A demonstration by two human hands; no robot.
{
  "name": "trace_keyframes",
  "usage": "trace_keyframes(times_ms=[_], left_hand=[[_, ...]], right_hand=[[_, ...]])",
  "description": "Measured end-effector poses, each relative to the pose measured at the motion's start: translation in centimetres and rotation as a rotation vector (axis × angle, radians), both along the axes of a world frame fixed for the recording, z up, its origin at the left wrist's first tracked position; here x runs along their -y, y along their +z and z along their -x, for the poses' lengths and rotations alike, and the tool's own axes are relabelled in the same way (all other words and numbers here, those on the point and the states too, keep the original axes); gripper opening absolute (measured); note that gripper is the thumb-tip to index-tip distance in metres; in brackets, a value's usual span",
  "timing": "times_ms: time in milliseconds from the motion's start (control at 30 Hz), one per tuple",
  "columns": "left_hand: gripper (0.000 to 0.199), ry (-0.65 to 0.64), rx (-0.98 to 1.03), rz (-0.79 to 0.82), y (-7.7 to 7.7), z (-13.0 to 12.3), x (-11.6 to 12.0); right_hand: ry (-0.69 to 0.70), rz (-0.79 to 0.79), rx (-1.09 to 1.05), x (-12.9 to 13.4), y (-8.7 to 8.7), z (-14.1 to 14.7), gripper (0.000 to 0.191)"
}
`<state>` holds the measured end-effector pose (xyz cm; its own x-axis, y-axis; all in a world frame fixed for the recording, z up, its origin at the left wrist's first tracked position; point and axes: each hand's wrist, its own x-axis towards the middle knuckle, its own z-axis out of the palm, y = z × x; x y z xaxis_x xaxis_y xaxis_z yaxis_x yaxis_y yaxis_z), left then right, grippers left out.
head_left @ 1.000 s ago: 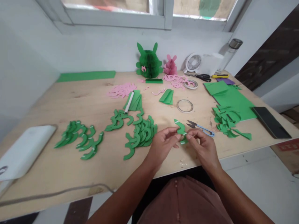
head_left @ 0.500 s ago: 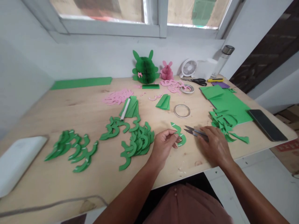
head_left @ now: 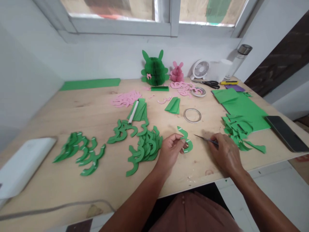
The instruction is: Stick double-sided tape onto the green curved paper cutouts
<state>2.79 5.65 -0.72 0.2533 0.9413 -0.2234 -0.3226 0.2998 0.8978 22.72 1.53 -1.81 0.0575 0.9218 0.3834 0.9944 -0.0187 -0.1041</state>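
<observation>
Between the fingertips of my left hand (head_left: 172, 149) is a curvy green paper piece (head_left: 189, 146) with short white strips on it. My right hand (head_left: 225, 150) is wrapped round a pair of thread snips (head_left: 205, 139); their blades look closed and point left toward the paper, apart from it. Left of my left hand lies a heap of similar green curved cutouts (head_left: 147, 146). Farther left, another group of green cutouts (head_left: 90, 154) carries white strips. Green paper scraps (head_left: 238, 127) lie just beyond my right hand.
A tape roll (head_left: 192, 115) lies beyond my hands. At the right are green sheets (head_left: 248, 108) and a phone (head_left: 286, 133). Farther back stand a green paper figure (head_left: 154, 71), a pink one (head_left: 177, 72), a small fan (head_left: 201, 69) and a bottle (head_left: 238, 62). A white device (head_left: 26, 164) is at left.
The blades of the snips were apart and now look closed, drawn slightly away from the paper piece. My left hand keeps its hold. The whole view has shifted a little.
</observation>
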Motion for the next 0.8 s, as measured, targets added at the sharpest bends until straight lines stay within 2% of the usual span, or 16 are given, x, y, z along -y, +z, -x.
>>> trace_keyframes(times_ms=[67,167,267,367,467,533,633,800], left_hand=[[0.017,0.006,0.005,-0.001,-0.2,0.0,-0.1],[0.016,0.015,0.008,0.007,-0.3,0.1,-0.2],[0.016,0.027,-0.001,0.019,-0.2,0.2,-0.3],[0.016,0.038,0.003,0.031,0.0,0.1,-0.3],[0.016,0.053,0.009,0.047,0.0,0.0,-0.3],[0.016,0.059,0.003,0.056,0.0,0.0,-0.3],[0.015,0.062,-0.008,0.062,0.0,-0.1,-0.4],[0.013,0.065,-0.017,0.058,0.1,-0.1,-0.5]], right_hand=[[-0.022,0.006,-0.097,0.0,0.2,0.1,0.014],[-0.02,-0.016,-0.356,-0.1,0.7,0.5,0.013],[0.015,-0.006,-0.797,-0.2,1.2,1.5,0.019],[0.069,0.117,-1.386,-0.3,1.7,2.9,0.024],[0.061,0.208,-1.716,-0.3,2.3,4.0,0.022],[0.07,0.242,-1.818,-0.4,2.7,4.4,0.02],[0.075,0.304,-1.857,-0.6,3.0,4.5,0.016],[0.116,0.367,-1.64,-0.3,2.4,3.9,0.027]])
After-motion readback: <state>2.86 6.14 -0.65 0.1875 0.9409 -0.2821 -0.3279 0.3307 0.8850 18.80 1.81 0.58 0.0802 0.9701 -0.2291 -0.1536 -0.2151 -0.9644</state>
